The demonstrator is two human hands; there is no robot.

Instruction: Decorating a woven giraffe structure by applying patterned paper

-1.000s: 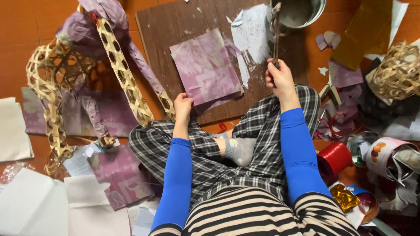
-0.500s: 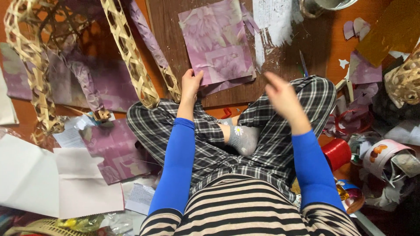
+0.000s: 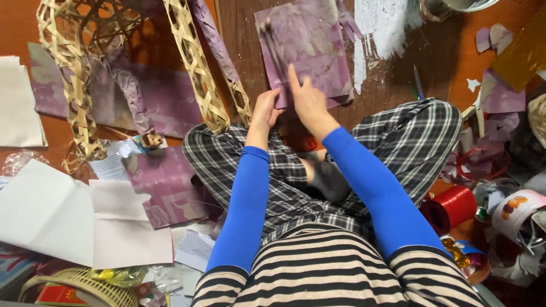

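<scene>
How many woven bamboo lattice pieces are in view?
2: a round openwork bamboo frame at upper left, and a long bamboo strip slanting down toward the left hand. More may lie outside the picture.

Purple mottled paper sheet [image 3: 310, 42] lies flat on the dark wooden board [image 3: 398, 85] — leaf-like blotches across it, near edge a little ragged, near left corner at the board's front edge. A thin brush [image 3: 273, 48] slants over the sheet — blurred, probably bristles at the far end.
</scene>
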